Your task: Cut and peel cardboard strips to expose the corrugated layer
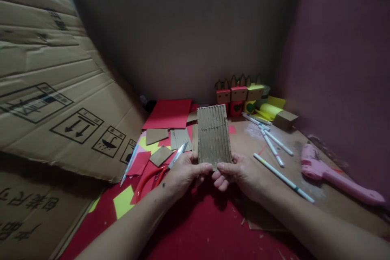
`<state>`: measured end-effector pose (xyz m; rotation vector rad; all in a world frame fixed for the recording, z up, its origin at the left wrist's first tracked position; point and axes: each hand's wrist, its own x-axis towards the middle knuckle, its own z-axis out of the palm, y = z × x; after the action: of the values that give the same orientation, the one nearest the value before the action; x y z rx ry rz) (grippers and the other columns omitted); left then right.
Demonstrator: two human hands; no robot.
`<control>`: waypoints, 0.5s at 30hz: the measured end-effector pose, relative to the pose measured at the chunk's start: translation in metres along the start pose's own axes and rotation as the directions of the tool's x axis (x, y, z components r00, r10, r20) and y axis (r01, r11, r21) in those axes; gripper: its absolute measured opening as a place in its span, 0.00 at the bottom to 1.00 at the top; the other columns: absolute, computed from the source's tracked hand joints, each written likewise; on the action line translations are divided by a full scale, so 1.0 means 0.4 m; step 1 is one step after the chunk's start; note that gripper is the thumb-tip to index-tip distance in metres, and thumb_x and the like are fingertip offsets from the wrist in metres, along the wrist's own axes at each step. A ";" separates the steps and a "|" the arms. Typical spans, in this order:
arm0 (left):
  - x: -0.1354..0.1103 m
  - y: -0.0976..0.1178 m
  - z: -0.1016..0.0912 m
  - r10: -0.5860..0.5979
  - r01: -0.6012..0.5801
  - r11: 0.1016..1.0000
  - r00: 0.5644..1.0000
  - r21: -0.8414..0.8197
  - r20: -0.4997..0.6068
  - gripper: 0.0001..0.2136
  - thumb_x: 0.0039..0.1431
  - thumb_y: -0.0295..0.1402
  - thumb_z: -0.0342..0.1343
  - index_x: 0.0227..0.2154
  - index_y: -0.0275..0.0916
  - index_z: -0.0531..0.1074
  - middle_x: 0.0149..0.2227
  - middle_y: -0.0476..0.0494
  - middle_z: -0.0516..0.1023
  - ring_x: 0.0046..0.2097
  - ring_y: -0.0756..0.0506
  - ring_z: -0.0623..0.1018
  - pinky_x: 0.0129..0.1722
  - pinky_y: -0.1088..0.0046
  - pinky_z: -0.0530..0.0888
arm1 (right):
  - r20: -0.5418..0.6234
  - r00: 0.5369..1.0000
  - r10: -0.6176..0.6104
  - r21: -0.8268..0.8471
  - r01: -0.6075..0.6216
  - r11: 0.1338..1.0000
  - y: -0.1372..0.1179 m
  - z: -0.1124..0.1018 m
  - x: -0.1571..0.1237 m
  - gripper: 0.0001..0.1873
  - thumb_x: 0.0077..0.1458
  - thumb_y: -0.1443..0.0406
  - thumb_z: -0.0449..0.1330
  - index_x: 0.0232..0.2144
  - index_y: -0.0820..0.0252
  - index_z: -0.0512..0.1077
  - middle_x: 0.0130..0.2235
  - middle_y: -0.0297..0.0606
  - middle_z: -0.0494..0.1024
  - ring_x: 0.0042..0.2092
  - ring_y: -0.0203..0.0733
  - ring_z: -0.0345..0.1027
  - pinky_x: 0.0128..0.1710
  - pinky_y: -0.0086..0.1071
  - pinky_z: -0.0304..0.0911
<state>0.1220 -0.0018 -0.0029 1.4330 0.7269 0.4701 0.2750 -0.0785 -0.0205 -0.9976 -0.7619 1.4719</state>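
Note:
Both my hands hold up a small rectangle of corrugated cardboard [213, 136], its ridged side facing me. My left hand [182, 172] pinches the lower left corner with thumb on top. My right hand [240, 172] pinches the lower right corner, fingers curled beneath. Red-handled scissors [158, 170] lie on the red paper just left of my left hand, blades pointing up and right.
A large flattened carton [55, 101] leans at the left. Red, yellow and brown paper scraps [158, 146] lie behind the hands. Several white markers [274, 146] and a pink glue gun [332, 176] lie to the right. Small decorated cardboard boxes [239, 95] stand by the back wall.

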 end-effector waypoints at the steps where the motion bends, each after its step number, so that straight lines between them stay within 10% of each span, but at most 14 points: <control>1: -0.002 0.002 0.002 0.012 -0.012 1.000 1.000 -0.013 -0.004 0.07 0.48 0.33 0.58 0.24 0.35 0.67 0.18 0.52 0.69 0.15 0.56 0.63 0.13 0.82 0.59 | 0.010 1.000 0.004 -0.007 -0.004 1.000 -0.002 -0.001 -0.001 0.12 0.42 0.64 0.63 0.29 0.66 0.70 0.24 0.42 0.76 0.21 0.39 0.70 0.22 0.32 0.66; 15: -0.008 0.014 0.010 0.012 -0.015 0.987 1.000 0.162 0.019 0.13 0.51 0.38 0.55 0.19 0.36 0.63 0.13 0.55 0.63 0.15 0.56 0.60 0.15 0.81 0.54 | -0.093 0.991 -0.093 -0.004 0.093 0.996 -0.012 0.009 -0.008 0.14 0.40 0.67 0.64 0.33 0.66 0.74 0.25 0.38 0.75 0.25 0.38 0.68 0.25 0.31 0.62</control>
<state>0.1233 -0.0060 0.0032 1.5937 0.7551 0.4157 0.2740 -0.0806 -0.0142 -1.0102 -0.7316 1.3365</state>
